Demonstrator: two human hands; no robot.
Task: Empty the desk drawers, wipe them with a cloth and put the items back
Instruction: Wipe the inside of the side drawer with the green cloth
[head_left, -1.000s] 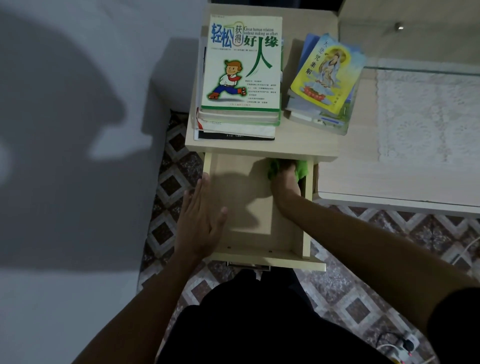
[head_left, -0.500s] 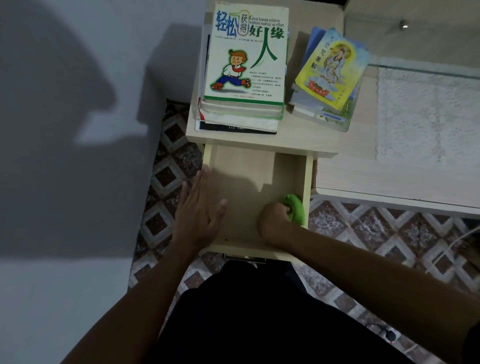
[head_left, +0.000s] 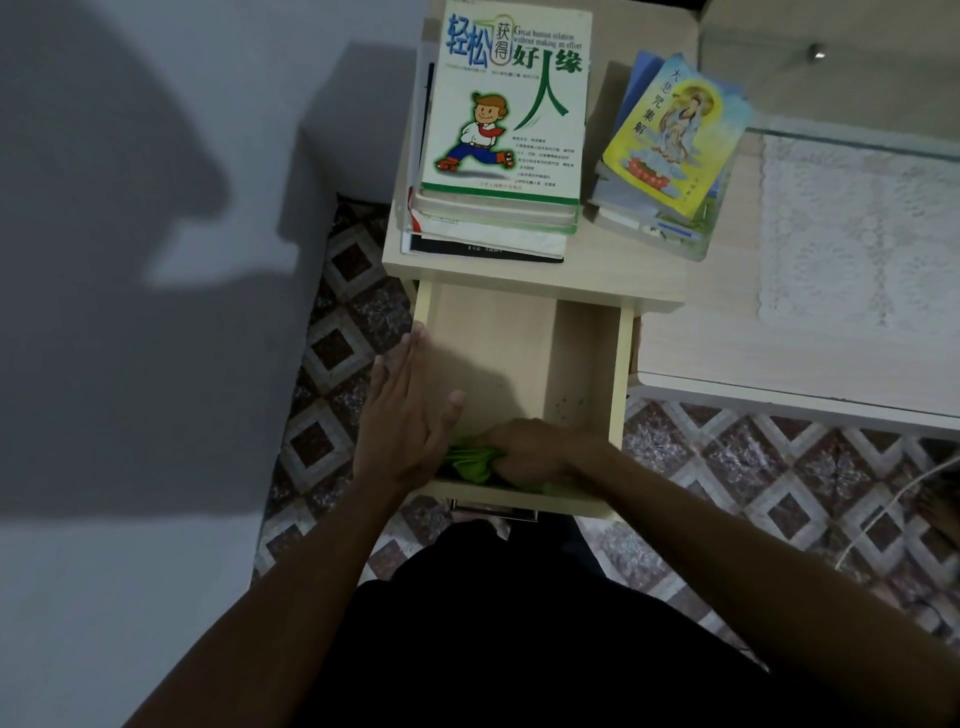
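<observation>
cloth: green, crumpled | right hand: seemingly bunched over it | left hand: flat on drawer edge

Two bare forearms reach in from the near edge, no sleeves, watch or rings visible. The left hand and right hand are ungloved. Dark, plain black clothing covers the person's lap between the arms.

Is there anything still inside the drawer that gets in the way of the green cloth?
Nothing visible does. The right hand presses the green cloth along the drawer front, and the bare wooden floor behind it holds only small dark specks. The left hand rests flat on the left wall, beside the cloth.
</observation>
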